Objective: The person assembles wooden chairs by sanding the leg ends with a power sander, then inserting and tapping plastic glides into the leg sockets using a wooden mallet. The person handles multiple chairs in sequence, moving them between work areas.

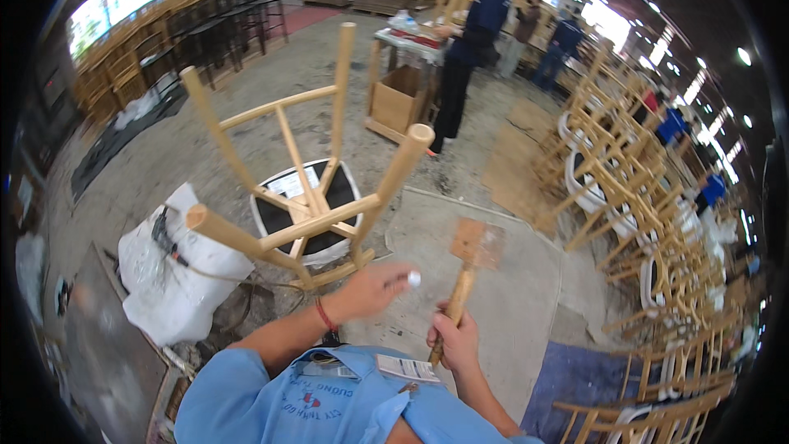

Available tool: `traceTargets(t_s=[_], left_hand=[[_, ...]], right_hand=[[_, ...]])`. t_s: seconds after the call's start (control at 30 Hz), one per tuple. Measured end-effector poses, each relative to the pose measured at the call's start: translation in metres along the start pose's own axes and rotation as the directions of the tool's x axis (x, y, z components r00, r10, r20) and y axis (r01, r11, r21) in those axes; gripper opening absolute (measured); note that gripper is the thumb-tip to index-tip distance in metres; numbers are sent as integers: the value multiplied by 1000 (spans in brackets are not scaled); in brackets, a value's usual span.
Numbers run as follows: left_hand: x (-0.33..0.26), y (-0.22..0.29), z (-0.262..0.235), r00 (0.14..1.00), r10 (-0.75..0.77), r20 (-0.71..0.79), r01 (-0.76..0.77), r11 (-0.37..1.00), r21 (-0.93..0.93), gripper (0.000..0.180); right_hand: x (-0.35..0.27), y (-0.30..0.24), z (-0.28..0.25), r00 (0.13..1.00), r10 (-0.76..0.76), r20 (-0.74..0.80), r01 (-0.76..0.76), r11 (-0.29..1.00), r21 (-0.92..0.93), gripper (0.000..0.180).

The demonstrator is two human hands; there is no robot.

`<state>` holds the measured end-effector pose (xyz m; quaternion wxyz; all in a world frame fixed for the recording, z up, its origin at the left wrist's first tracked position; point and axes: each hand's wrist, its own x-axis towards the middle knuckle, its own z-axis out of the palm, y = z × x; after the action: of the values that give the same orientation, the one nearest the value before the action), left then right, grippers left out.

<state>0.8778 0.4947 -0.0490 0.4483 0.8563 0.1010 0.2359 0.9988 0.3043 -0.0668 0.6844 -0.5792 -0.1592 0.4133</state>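
Left hand (374, 286) extended, fingers pinched; right hand (454, 337) fisted (thumb up).

My wooden mallet (472, 267) stands upright before me, beside the pale wooden stool (308, 168) upturned, legs skyward.

The wooden mallet (475, 248) head is motion-blurred. The upturned stool's (306, 189) seat is mostly hidden behind its own rungs. The small white thing (413, 279) pinched in the left hand (374, 288) is too small to identify.
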Motion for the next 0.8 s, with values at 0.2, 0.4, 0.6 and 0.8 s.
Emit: traceTargets(t_s=[0.2,0.4,0.6,0.8], left_hand=[[105,22,-100,883,121,-453,-71,990,126,29],[189,6,-126,976,-47,-213,18,990,-137,33],[195,-13,-135,982,-178,70,190,876,-444,31],[193,-1,-132,976,-203,83,219,888,-404,32]], right_hand=[[-18,15,1,988,-124,-94,114,987,-112,35],[10,-22,-9,917,-398,24,396,902,-171,35],[21,-72,-11,956,-288,61,293,951,-100,19],[34,-123,2,952,-291,96,306,878,-369,25]])
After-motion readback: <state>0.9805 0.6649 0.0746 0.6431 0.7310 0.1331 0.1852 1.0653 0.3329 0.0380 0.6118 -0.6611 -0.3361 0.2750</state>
